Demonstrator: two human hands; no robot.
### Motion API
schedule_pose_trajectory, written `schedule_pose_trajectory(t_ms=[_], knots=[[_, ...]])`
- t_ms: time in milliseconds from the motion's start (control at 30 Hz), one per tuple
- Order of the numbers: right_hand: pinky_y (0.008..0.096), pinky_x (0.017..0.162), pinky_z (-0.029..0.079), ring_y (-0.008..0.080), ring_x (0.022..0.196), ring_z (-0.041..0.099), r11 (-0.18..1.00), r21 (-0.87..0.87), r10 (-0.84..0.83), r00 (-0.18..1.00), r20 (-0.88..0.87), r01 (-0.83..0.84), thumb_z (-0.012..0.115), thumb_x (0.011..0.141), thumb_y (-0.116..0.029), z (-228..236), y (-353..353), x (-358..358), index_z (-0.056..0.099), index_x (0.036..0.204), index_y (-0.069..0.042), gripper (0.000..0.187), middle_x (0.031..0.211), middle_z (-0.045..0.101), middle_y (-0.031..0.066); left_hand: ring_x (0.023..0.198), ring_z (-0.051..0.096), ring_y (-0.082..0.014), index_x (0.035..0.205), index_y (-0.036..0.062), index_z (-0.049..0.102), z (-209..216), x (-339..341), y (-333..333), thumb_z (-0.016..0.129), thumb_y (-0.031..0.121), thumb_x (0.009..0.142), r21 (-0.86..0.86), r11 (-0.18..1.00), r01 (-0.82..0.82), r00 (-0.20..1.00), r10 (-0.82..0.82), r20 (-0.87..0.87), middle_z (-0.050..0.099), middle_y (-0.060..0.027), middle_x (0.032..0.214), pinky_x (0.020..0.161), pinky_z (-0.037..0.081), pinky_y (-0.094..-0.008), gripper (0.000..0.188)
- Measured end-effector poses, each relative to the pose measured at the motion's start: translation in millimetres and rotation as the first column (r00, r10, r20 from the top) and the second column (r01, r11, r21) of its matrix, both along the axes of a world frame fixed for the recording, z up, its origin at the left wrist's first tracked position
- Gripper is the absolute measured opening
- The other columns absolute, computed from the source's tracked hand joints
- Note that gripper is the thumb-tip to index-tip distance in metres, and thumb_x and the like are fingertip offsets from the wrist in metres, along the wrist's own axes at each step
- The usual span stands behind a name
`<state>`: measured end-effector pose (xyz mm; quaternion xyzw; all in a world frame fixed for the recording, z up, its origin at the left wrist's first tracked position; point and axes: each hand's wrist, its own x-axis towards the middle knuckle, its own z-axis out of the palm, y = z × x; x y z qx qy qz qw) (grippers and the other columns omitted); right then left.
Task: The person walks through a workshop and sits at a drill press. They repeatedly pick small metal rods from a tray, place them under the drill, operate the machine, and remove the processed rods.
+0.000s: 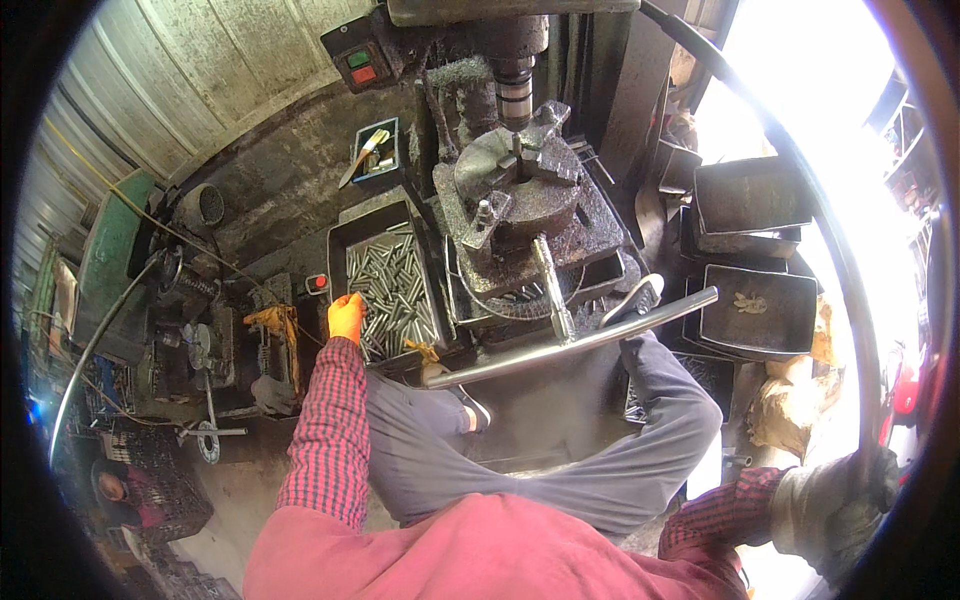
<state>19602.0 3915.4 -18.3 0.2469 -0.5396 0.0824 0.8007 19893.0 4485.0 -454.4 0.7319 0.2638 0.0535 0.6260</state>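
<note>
My left hand (345, 318), in an orange glove, is at the left edge of a metal bin (338, 232) of short steel pins (392, 290). Its fingers are closed, and whatever they hold is hidden. At the lower right, my right hand (835, 510), in a grey work glove, grips the end of a long curved lever (825, 220) that runs up to the drill press. A three-jaw chuck (515, 180) sits on the machine's chip-covered table below the spindle (514, 92). From the chuck's base a shaft reaches toward me, carrying a polished crossbar (590, 340).
Stacked metal bins (757, 310) stand on the right. A small blue tray (376, 150) with a brush lies behind the pin bin. The switch box (358, 62) has green and red buttons. Another machine (205, 345) is at left. My legs straddle the space under the crossbar.
</note>
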Motion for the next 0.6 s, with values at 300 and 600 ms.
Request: schedule_pose_trajectory(t_ms=[300,600], knots=[[0.0418,0.094,0.039,0.0219,0.091,0.056,-0.108,-0.336,-0.875,-0.25,-0.415,0.936,0.07,0.089,-0.053,-52,-67,-51,0.057,0.101,0.007,0.063,0.092,0.055,0.0154,0.078,0.066,-0.0159,0.116,-0.0075,0.069,7,0,-8,0.069,0.016,0.1,0.053,0.998,0.046,0.998,-0.045,-0.038,0.072,-0.0092,0.092,0.074,0.054,-0.0309,0.029],[0.0453,0.101,0.04,0.0249,0.093,0.058,-0.256,-0.507,-0.667,-0.53,-0.524,0.823,0.071,0.085,-0.055,-65,-71,-51,0.056,0.093,0.007,0.063,0.088,0.055,0.017,0.073,0.065,-0.016,0.111,-0.0075,0.07,6,-2,-8,0.068,0.016,0.1,0.032,0.999,0.016,1.0,-0.016,-0.022,0.072,-0.0095,0.088,0.071,0.054,-0.0312,0.026]])
